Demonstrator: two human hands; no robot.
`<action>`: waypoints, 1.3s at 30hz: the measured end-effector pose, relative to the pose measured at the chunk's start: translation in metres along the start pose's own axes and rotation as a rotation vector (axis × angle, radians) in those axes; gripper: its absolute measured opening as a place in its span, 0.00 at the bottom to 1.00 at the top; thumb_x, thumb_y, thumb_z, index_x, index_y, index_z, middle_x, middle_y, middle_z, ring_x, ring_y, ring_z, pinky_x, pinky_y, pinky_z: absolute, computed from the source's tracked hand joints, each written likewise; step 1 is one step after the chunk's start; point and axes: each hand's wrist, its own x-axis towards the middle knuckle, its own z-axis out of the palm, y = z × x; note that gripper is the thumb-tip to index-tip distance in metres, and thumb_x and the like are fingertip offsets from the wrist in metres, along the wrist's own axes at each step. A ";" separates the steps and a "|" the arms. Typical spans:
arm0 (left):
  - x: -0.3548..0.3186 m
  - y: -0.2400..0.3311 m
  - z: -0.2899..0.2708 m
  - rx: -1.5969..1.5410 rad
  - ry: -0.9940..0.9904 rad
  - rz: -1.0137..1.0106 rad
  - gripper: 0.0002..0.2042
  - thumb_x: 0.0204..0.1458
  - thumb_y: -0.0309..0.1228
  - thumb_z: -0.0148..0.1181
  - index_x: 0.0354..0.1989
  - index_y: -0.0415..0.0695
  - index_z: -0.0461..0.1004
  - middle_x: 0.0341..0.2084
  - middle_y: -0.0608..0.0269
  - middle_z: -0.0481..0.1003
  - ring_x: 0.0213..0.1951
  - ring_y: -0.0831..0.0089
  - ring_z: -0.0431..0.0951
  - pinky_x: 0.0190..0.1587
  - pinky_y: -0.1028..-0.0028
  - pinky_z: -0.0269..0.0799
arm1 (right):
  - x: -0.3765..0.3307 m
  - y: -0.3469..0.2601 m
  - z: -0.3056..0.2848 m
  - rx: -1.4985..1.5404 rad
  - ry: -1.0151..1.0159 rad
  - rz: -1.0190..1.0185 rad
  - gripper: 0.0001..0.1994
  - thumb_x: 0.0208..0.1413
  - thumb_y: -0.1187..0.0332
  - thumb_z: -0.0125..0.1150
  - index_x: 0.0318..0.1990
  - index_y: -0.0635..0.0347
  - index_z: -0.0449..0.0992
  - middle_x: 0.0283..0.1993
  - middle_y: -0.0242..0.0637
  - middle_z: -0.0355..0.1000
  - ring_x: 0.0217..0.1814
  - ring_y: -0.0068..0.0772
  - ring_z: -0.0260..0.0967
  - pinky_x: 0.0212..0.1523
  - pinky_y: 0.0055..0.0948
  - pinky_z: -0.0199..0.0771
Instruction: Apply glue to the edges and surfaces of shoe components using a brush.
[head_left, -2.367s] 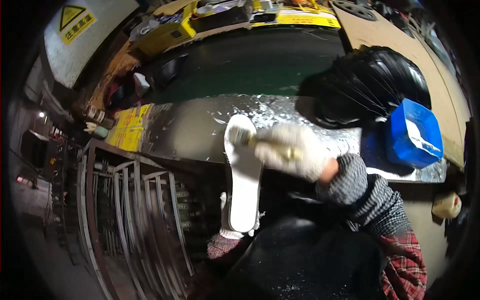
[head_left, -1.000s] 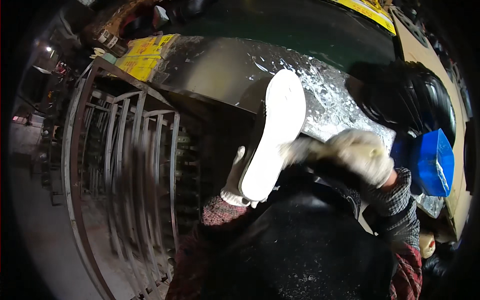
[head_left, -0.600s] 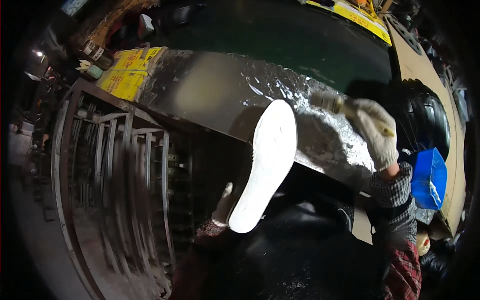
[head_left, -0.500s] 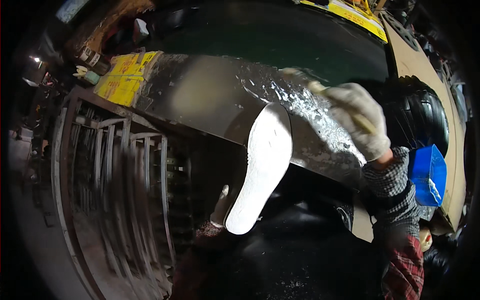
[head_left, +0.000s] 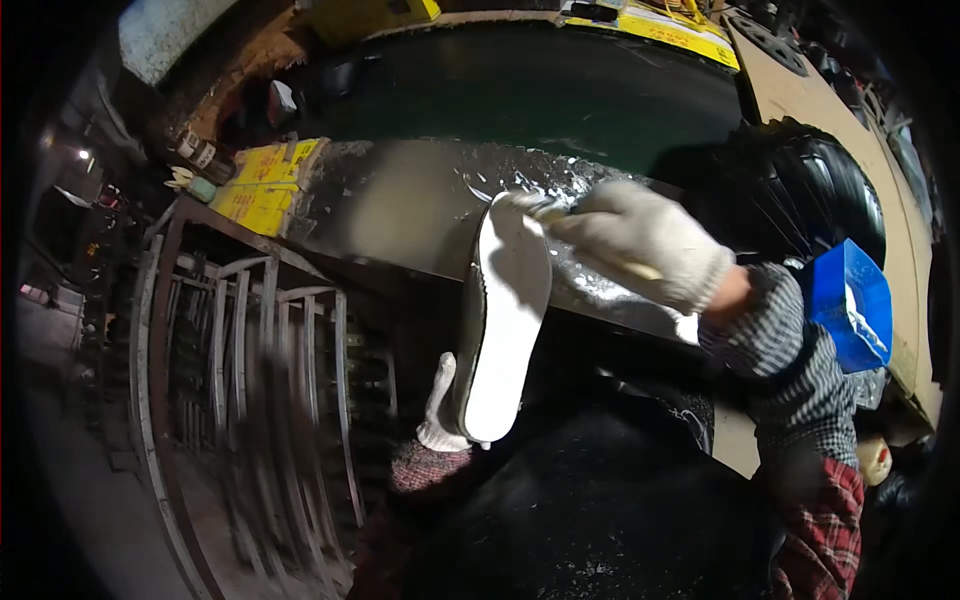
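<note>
Dim workshop, tabletop [head_left: 400, 215] dark and scuffed, with white smears [head_left: 605, 290] near its front edge; metal rack [head_left: 150, 330] at left, black bag [head_left: 800, 195] and blue container [head_left: 840, 300] at right. From my end I see the white shoe sole [head_left: 505, 340] raised on a slant by the near edge of the tabletop, upper end overlapping it in view; I can't tell if they touch. Left hand [head_left: 440, 420], gloved, has the sole's lower end; thumb stands up along the left side, other fingers hidden behind, so I can't tell how far they curl. Right hand [head_left: 650, 245], gloved too, has its fingers closed round the brush [head_left: 545, 208], bristles over the sole's upper end; contact unclear to me. Risks as I judge them: held low only, the sole could tip or twist if the brush presses hard up top; bristles could slide off the rim and mark the side; the right sleeve [head_left: 755, 320], close to the blue container in my view, could knock it on a wide swing.
</note>
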 end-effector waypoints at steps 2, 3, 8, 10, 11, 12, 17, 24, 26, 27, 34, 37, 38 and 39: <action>-0.003 0.001 0.008 0.163 -0.009 0.091 0.33 0.62 0.58 0.33 0.68 0.47 0.51 0.56 0.42 0.67 0.43 0.49 0.79 0.24 0.59 0.82 | 0.013 -0.013 0.016 0.071 -0.126 -0.022 0.11 0.54 0.71 0.54 0.44 0.60 0.75 0.40 0.43 0.70 0.39 0.43 0.71 0.35 0.36 0.78; -0.003 -0.002 0.013 0.173 0.090 0.108 0.34 0.62 0.58 0.32 0.68 0.46 0.50 0.54 0.42 0.68 0.39 0.51 0.80 0.23 0.58 0.82 | 0.007 -0.027 0.014 -0.243 -0.224 -0.233 0.11 0.52 0.70 0.55 0.43 0.58 0.76 0.43 0.42 0.70 0.43 0.41 0.71 0.33 0.34 0.78; 0.004 0.017 0.042 0.483 0.397 0.190 0.33 0.61 0.60 0.35 0.57 0.41 0.63 0.38 0.44 0.75 0.26 0.62 0.80 0.16 0.74 0.76 | 0.016 -0.051 -0.001 0.135 -0.179 -0.201 0.13 0.53 0.71 0.57 0.47 0.58 0.75 0.38 0.41 0.70 0.39 0.39 0.72 0.33 0.32 0.76; 0.019 0.019 0.066 0.644 0.589 0.186 0.31 0.61 0.59 0.37 0.48 0.41 0.70 0.25 0.53 0.76 0.15 0.68 0.74 0.11 0.76 0.69 | 0.022 -0.018 0.006 0.257 0.017 -0.080 0.15 0.51 0.76 0.60 0.49 0.61 0.75 0.38 0.44 0.70 0.38 0.42 0.72 0.36 0.33 0.74; 0.027 0.015 0.078 0.609 0.680 0.249 0.30 0.60 0.59 0.39 0.49 0.41 0.69 0.23 0.57 0.76 0.12 0.70 0.72 0.09 0.77 0.65 | 0.036 0.006 0.020 0.228 0.143 -0.042 0.16 0.51 0.75 0.61 0.49 0.60 0.75 0.40 0.45 0.71 0.39 0.44 0.71 0.38 0.34 0.74; 0.029 0.018 0.078 0.617 0.729 0.279 0.31 0.58 0.62 0.39 0.48 0.44 0.70 0.21 0.56 0.75 0.11 0.70 0.70 0.08 0.78 0.62 | 0.053 0.030 0.026 0.069 0.143 0.023 0.14 0.55 0.70 0.59 0.49 0.58 0.76 0.40 0.44 0.72 0.40 0.46 0.71 0.39 0.35 0.74; 0.030 0.022 0.069 0.750 0.769 0.257 0.30 0.58 0.63 0.39 0.51 0.48 0.70 0.21 0.56 0.76 0.10 0.70 0.69 0.06 0.79 0.58 | 0.096 0.107 0.059 0.077 0.002 0.237 0.11 0.56 0.67 0.61 0.46 0.57 0.78 0.42 0.40 0.75 0.45 0.41 0.73 0.47 0.34 0.75; 0.027 0.037 0.055 0.405 0.501 0.275 0.28 0.62 0.54 0.40 0.54 0.39 0.67 0.29 0.56 0.78 0.15 0.70 0.74 0.13 0.77 0.70 | 0.083 0.106 0.057 0.110 0.067 -0.536 0.15 0.56 0.67 0.60 0.49 0.63 0.75 0.48 0.44 0.74 0.47 0.39 0.73 0.47 0.35 0.76; 0.055 0.030 0.093 0.288 0.740 0.412 0.28 0.63 0.53 0.40 0.55 0.39 0.67 0.31 0.56 0.79 0.16 0.70 0.75 0.12 0.78 0.70 | 0.041 0.054 0.043 0.158 -0.017 -0.524 0.17 0.56 0.64 0.60 0.51 0.63 0.75 0.50 0.44 0.73 0.50 0.40 0.73 0.49 0.36 0.76; 0.066 0.028 0.104 0.230 0.856 0.478 0.27 0.63 0.52 0.40 0.55 0.39 0.66 0.32 0.56 0.79 0.17 0.71 0.76 0.12 0.78 0.69 | 0.032 0.024 0.021 0.194 -0.112 -0.413 0.17 0.55 0.65 0.61 0.51 0.61 0.75 0.48 0.43 0.73 0.48 0.41 0.72 0.46 0.36 0.76; 0.086 0.112 0.077 0.519 0.681 0.441 0.27 0.58 0.50 0.54 0.51 0.35 0.68 0.40 0.45 0.75 0.40 0.58 0.79 0.40 0.63 0.81 | 0.034 -0.023 0.010 0.096 0.044 -0.147 0.15 0.50 0.70 0.64 0.47 0.55 0.77 0.40 0.37 0.72 0.39 0.40 0.71 0.39 0.33 0.74; 0.117 0.158 0.083 0.482 0.572 0.467 0.22 0.56 0.41 0.60 0.46 0.33 0.68 0.41 0.44 0.74 0.39 0.57 0.78 0.43 0.65 0.80 | 0.005 -0.020 -0.001 0.222 0.124 -0.051 0.14 0.51 0.71 0.65 0.47 0.55 0.77 0.40 0.39 0.72 0.39 0.41 0.72 0.39 0.33 0.74; 0.137 0.169 0.078 0.459 0.603 0.562 0.23 0.57 0.40 0.60 0.45 0.28 0.67 0.41 0.43 0.74 0.41 0.57 0.77 0.47 0.64 0.79 | -0.017 -0.018 -0.006 0.195 0.146 0.039 0.14 0.50 0.70 0.66 0.46 0.56 0.77 0.38 0.39 0.72 0.38 0.41 0.72 0.39 0.34 0.75; 0.147 0.166 0.095 0.464 0.458 0.629 0.22 0.57 0.39 0.60 0.44 0.27 0.66 0.39 0.44 0.73 0.42 0.58 0.76 0.50 0.63 0.77 | -0.036 -0.016 -0.011 0.208 0.196 0.131 0.14 0.49 0.70 0.66 0.45 0.58 0.77 0.36 0.39 0.73 0.36 0.40 0.72 0.38 0.34 0.74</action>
